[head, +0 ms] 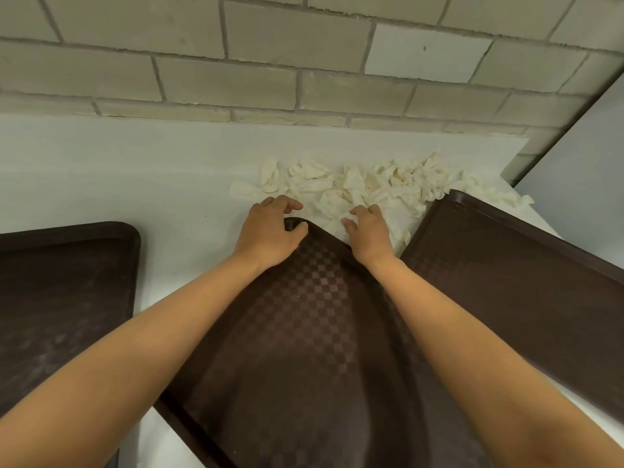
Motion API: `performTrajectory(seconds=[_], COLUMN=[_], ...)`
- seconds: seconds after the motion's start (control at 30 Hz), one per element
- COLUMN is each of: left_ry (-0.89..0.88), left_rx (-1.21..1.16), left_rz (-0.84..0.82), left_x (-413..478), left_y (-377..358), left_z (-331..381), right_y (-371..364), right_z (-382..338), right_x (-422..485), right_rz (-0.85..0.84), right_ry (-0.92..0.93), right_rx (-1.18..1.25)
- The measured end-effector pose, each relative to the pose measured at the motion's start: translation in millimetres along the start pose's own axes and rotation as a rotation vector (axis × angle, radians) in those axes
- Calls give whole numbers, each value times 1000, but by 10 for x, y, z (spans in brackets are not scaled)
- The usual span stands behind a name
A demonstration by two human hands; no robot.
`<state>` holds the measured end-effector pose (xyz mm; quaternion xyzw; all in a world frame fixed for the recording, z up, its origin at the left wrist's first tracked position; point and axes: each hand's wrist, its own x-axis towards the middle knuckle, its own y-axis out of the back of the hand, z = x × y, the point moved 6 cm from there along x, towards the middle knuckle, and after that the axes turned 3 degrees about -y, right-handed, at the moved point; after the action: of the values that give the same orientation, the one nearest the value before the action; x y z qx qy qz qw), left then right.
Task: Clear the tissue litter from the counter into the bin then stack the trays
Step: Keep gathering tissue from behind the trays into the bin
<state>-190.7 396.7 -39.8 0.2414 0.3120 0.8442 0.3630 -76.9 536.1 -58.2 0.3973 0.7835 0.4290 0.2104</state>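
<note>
- The crumpled tissue litter [364, 184] lay heaped on the white counter [135, 170] near the tiled wall, apparently none cleared yet; no bin was in view.
- Three brown trays lay apart and unstacked: the left tray [60, 292], the middle tray [304, 332] and the right tray [523, 271].
- The left hand [270, 231] gripped the middle tray's far corner, thumb on top.
- The right hand [366, 228] hung curled over the tissues' near edge; whether it pinched any, I cannot tell.
- Both steps seemed still ahead.

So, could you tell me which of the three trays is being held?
The middle tray, whose corner points at the tissues: the left hand grips that corner. No hand holds the other two.
</note>
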Motion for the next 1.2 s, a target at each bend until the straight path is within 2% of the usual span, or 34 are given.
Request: performTrajectory(seconds=[0.27,0.37,0.5,0.67,0.9,1.2], left_ry=[-18,-15,-67,-118,-55,-72], left_rx=[73,171,419,489,427,372], left_rz=[82,103,49,-32,-214,-173], left_x=[377,554,707,810,908,914], left_y=[65,105,59,-63,-228,-237], left_z=[-80,-137,-218,-218,-338,-351], right_y=[222,316,422,502,492,423], right_z=[-51,-73,-104,-124,-49,21], right_x=[34,39,36,35,37,30], right_rz=[196,255,330,357,313,302], right_ry=[84,113,150,161,139,98], right_rx=[-14,-7,-6,-20,-24,0])
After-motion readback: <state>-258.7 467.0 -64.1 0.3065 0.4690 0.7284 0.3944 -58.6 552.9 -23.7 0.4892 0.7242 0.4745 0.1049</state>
